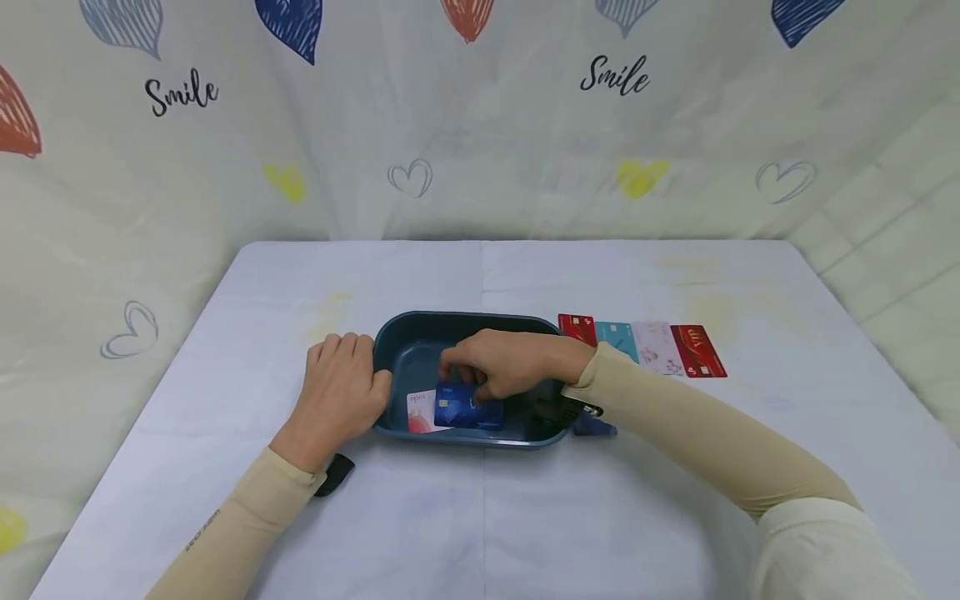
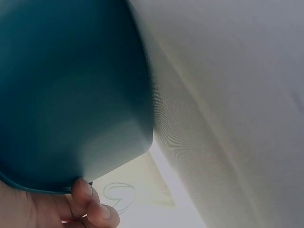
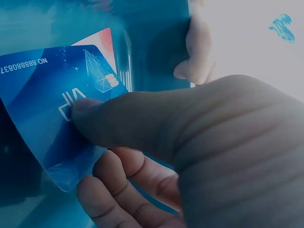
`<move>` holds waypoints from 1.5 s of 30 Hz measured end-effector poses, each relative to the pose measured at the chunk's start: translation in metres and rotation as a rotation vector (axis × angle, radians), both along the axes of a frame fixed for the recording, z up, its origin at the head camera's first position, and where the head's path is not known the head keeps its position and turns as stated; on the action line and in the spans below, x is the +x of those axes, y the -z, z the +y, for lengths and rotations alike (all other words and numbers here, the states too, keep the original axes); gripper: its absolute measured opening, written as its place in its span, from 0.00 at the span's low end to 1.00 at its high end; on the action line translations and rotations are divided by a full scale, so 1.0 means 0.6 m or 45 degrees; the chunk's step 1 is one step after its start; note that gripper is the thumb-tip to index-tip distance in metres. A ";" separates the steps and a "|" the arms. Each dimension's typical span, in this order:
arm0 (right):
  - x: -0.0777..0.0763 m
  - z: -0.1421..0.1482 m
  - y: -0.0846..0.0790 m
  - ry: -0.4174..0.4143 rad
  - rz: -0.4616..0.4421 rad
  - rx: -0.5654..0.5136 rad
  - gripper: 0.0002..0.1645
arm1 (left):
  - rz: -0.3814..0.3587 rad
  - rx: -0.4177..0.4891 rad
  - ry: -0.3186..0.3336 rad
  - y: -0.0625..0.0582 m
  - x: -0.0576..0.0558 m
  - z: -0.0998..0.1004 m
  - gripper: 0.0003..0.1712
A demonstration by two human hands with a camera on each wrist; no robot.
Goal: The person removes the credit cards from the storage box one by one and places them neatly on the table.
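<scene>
A dark teal plastic basin stands on the white-covered table. My left hand holds its left end; in the left wrist view the fingertips curl at the rim. My right hand reaches inside and pinches a blue VIP card. The right wrist view shows the thumb lying across the card's printed face, with the other fingers behind it. Partly covered by the blue card, a pink and white card lies in the basin.
Right of the basin, several cards lie in a row: a red card, a teal card, a pale pink card and a red VIP card. A blue object, partly hidden, shows under the right wrist. A printed curtain hangs behind.
</scene>
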State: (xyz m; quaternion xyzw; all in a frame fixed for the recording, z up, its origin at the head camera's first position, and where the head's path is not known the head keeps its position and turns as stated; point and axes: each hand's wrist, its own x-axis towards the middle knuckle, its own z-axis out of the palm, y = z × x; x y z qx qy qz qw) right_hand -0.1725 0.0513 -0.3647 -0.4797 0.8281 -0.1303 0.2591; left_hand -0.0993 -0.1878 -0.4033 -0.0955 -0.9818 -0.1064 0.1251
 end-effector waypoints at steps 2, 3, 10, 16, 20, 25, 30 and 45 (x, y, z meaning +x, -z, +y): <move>0.002 0.001 -0.003 -0.008 0.015 0.002 0.25 | 0.002 0.000 -0.001 0.000 0.001 0.000 0.09; 0.002 0.001 -0.004 -0.012 0.017 0.004 0.24 | 0.002 0.001 -0.001 0.000 0.001 0.000 0.09; 0.007 0.003 -0.012 -0.027 0.023 0.019 0.23 | 0.003 0.005 -0.003 0.000 0.003 0.000 0.09; 0.013 0.005 -0.020 -0.044 0.013 0.034 0.23 | 0.011 0.011 0.004 0.000 0.003 0.000 0.09; 0.017 0.007 -0.022 -0.046 0.012 0.036 0.23 | 0.018 0.014 0.009 0.001 0.003 0.000 0.08; 0.020 0.009 -0.027 -0.037 0.005 0.040 0.23 | 0.031 0.014 0.016 0.001 0.003 0.001 0.09; 0.024 0.012 -0.032 -0.034 0.017 0.038 0.23 | 0.026 0.018 0.015 0.002 0.004 0.000 0.09; 0.038 0.043 -0.057 -0.026 0.074 -0.127 0.32 | -0.013 0.007 0.005 0.002 0.004 0.002 0.10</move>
